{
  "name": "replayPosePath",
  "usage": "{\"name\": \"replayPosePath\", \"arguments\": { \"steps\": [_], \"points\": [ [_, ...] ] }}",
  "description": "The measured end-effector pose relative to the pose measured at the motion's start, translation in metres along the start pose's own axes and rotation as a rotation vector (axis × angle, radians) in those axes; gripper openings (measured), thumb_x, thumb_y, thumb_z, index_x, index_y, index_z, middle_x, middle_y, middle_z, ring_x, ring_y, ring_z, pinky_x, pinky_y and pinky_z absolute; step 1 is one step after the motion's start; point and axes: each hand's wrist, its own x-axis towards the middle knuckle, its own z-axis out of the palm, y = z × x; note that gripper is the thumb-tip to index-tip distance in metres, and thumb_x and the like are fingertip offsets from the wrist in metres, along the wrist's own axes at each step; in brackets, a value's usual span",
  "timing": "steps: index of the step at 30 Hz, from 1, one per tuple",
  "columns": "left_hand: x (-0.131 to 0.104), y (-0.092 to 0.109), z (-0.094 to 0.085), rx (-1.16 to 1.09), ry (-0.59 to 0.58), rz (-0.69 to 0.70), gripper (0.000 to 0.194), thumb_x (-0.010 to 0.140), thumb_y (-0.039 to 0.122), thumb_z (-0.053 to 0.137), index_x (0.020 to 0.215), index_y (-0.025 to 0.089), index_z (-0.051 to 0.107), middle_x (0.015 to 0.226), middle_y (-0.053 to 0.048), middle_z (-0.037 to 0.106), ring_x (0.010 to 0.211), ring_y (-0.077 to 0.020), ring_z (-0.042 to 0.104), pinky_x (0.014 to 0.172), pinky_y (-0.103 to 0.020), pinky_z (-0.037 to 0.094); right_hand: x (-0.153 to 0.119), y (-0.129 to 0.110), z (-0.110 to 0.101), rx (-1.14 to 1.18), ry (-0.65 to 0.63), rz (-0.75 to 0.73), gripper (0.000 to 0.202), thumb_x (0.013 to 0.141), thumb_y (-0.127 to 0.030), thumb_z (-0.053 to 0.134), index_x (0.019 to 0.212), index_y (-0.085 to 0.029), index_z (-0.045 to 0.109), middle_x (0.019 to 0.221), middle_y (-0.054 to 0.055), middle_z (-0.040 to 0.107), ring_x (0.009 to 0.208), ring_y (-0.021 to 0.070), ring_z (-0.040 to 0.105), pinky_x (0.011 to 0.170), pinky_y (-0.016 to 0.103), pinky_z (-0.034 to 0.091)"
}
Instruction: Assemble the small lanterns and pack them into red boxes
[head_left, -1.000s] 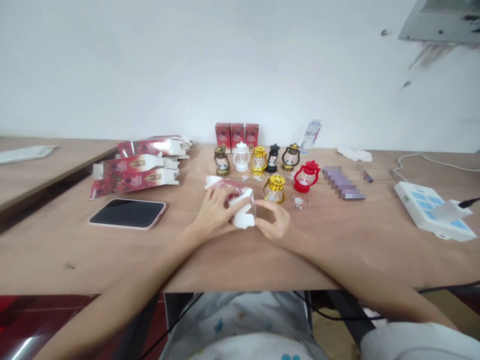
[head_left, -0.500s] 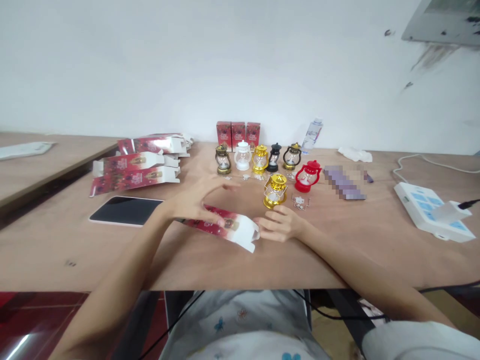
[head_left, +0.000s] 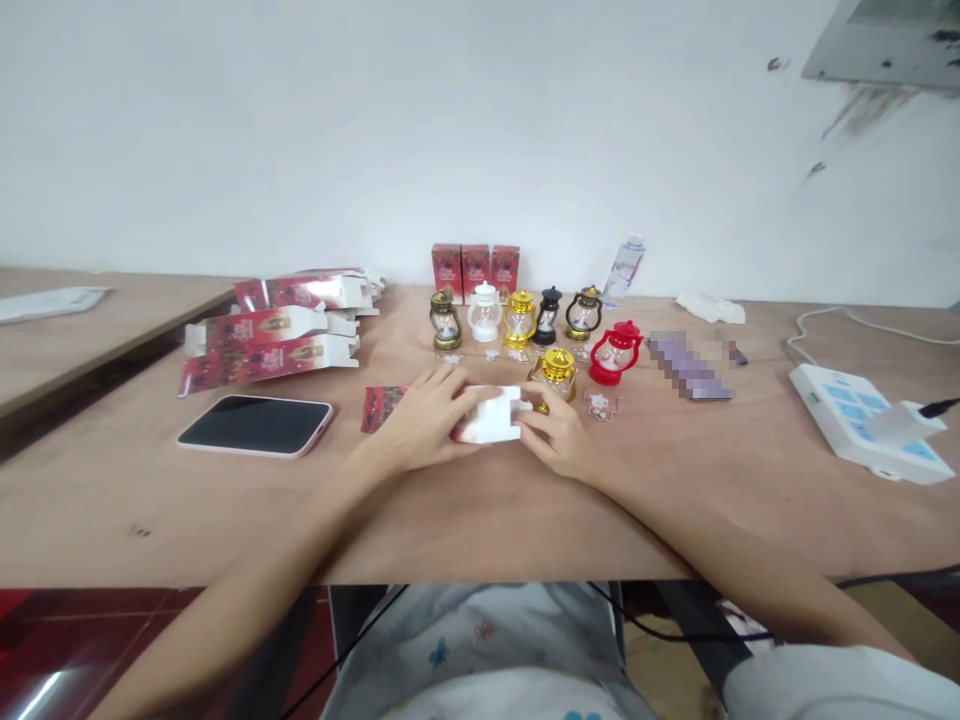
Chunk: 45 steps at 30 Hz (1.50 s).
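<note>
Mid-table (head_left: 465, 530), the left hand (head_left: 425, 418) curled fingers over a carton (head_left: 491, 420) while the right hand (head_left: 559, 437), seemingly pinching its flap (head_left: 523, 406), risked nudging over the nearer gold lantern (head_left: 558, 364) at two o'clock.

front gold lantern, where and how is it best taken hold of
Probably by its cap, pinched from above. The front gold lantern stands with that cap topmost and uncovered, while thin wire runs down its side. The right hand and the white-ended carton crowd its near left, so above looks freer.
</note>
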Motion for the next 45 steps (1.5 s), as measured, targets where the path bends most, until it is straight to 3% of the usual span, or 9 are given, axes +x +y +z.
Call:
{"name": "replayPosePath", "arguments": {
  "steps": [7,11,16,20,26,32,35,41,45],
  "points": [
    [-0.003,0.006,0.020,0.126,0.224,0.219,0.036,0.083,0.029,0.056,0.119,0.029,0.055,0.114,-0.011,0.055,0.097,-0.0226,0.053,0.078,-0.036,0.043,0.004,-0.012,0.000,0.319,0.051,0.356,0.027,0.088,-0.020,0.049,0.064,-0.019,0.060,0.097,0.006,0.063,0.087,0.0173,0.062,0.071,0.031,0.050],
    [-0.004,0.001,0.023,0.167,0.271,0.258,0.030,0.083,0.031,0.057,0.113,0.028,0.057,0.115,-0.012,0.057,0.100,-0.0227,0.054,0.078,-0.036,0.044,0.005,-0.013,0.000,0.307,0.063,0.380,0.005,0.080,-0.020,0.059,0.084,-0.021,0.061,0.103,0.007,0.061,0.095,0.0203,0.060,0.081,0.035,0.049],
    [-0.005,-0.005,0.025,0.150,0.310,0.245,0.028,0.082,0.035,0.060,0.109,0.027,0.058,0.116,-0.013,0.057,0.103,-0.0240,0.055,0.079,-0.037,0.045,0.004,-0.013,0.003,0.315,-0.013,0.409,0.040,0.075,-0.018,0.062,0.113,-0.022,0.049,0.116,0.010,0.053,0.105,0.0227,0.055,0.087,0.039,0.047],
    [-0.004,-0.002,0.027,0.140,0.372,0.194,0.028,0.079,0.039,0.063,0.100,0.020,0.058,0.111,-0.016,0.060,0.100,-0.0249,0.057,0.076,-0.037,0.046,0.003,-0.014,0.004,0.314,-0.048,0.413,0.026,0.083,-0.024,0.056,0.109,-0.020,0.050,0.106,0.008,0.058,0.093,0.0197,0.057,0.082,0.034,0.049],
    [-0.001,0.005,0.026,0.122,0.472,0.256,0.028,0.076,0.040,0.064,0.090,0.019,0.051,0.108,-0.015,0.065,0.101,-0.0265,0.061,0.078,-0.039,0.049,0.002,-0.023,0.004,0.408,0.087,0.478,0.015,0.089,-0.025,0.048,0.103,-0.021,0.053,0.092,0.003,0.063,0.075,0.0152,0.061,0.067,0.028,0.051],
    [-0.003,0.009,0.024,0.045,0.539,0.247,0.042,0.073,0.031,0.062,0.110,0.020,0.048,0.104,-0.012,0.067,0.097,-0.0247,0.063,0.075,-0.037,0.048,-0.002,-0.025,0.008,0.725,0.133,0.539,0.020,0.091,-0.036,0.047,0.105,-0.024,0.052,0.093,0.003,0.062,0.064,0.0134,0.063,0.062,0.029,0.055],
    [-0.004,0.009,0.024,0.069,0.498,0.183,0.045,0.073,0.031,0.059,0.116,0.021,0.051,0.103,-0.010,0.066,0.095,-0.0239,0.063,0.074,-0.036,0.047,-0.003,-0.023,0.010,0.805,0.162,0.572,0.028,0.094,-0.043,0.038,0.105,-0.024,0.055,0.094,0.004,0.061,0.069,0.0154,0.063,0.062,0.031,0.056],
    [-0.005,0.010,0.025,0.129,0.540,0.207,0.021,0.072,0.033,0.060,0.089,0.021,0.059,0.100,-0.010,0.067,0.091,-0.0239,0.063,0.069,-0.036,0.046,0.001,-0.023,0.005,0.789,0.161,0.551,0.021,0.090,-0.040,0.049,0.101,-0.024,0.057,0.085,0.002,0.064,0.069,0.0157,0.064,0.065,0.031,0.054],
    [-0.005,0.010,0.027,0.135,0.536,0.224,0.019,0.072,0.033,0.059,0.086,0.021,0.058,0.098,-0.009,0.067,0.089,-0.0233,0.063,0.068,-0.035,0.046,0.003,-0.024,0.000,0.751,0.150,0.477,0.020,0.089,-0.041,0.053,0.096,-0.023,0.057,0.098,0.006,0.063,0.093,0.0184,0.062,0.079,0.034,0.052]
  ]
}}
